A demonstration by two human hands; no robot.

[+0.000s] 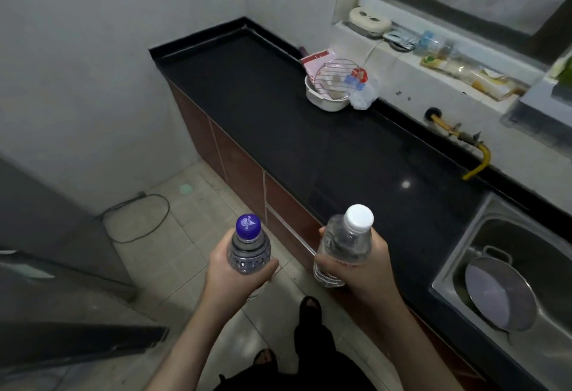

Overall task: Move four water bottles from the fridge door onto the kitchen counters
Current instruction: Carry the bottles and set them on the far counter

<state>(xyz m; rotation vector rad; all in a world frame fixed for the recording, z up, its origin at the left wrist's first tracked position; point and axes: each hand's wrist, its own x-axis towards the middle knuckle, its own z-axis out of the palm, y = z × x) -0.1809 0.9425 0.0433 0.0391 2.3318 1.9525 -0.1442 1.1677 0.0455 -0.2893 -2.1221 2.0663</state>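
My left hand (230,273) grips a clear water bottle with a purple cap (248,243), held upright over the tiled floor. In my right hand (362,270) is a second clear water bottle with a white cap (345,245), tilted slightly and held at the front edge of the black counter (278,105). The two bottles are side by side and apart. The grey fridge (46,235) stands at the left, with part of its door along the bottom left.
A white bowl with a wire rack (329,87) and a plastic bag sit at the counter's back. A steel sink (507,282) holding a pot lid is at the right. A yellow gas hose (478,158), a cluttered window ledge (433,56) and a floor cable (136,217) are also in view.
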